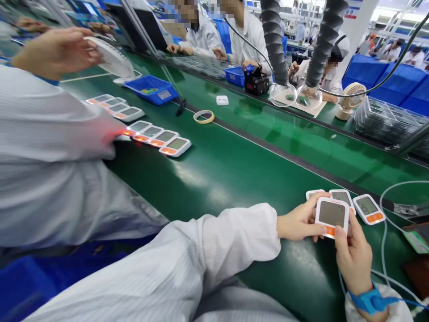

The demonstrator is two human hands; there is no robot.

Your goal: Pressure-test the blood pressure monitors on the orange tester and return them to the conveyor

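A small white digital meter (332, 213) with a grey screen and an orange button strip is held up between my two hands. My left hand (303, 221) grips its left side, thumb by the orange strip. My right hand (355, 250), with a blue wrist strap (367, 298), closes on its lower right corner, thumb near the buttons. Just behind it lie similar meters: one partly hidden (313, 193), another (342, 196) beside it, and one at the right (369, 209) with dark digits on its display.
At left a co-worker's hand (60, 51) holds a white fan (112, 58). Several meters (176, 146) with lit orange strips lie in rows. A blue tray (152, 89), tape roll (203, 117) and white cable (384, 241) rest on the green bench (231, 179). Extraction hoses (275, 40) hang beyond.
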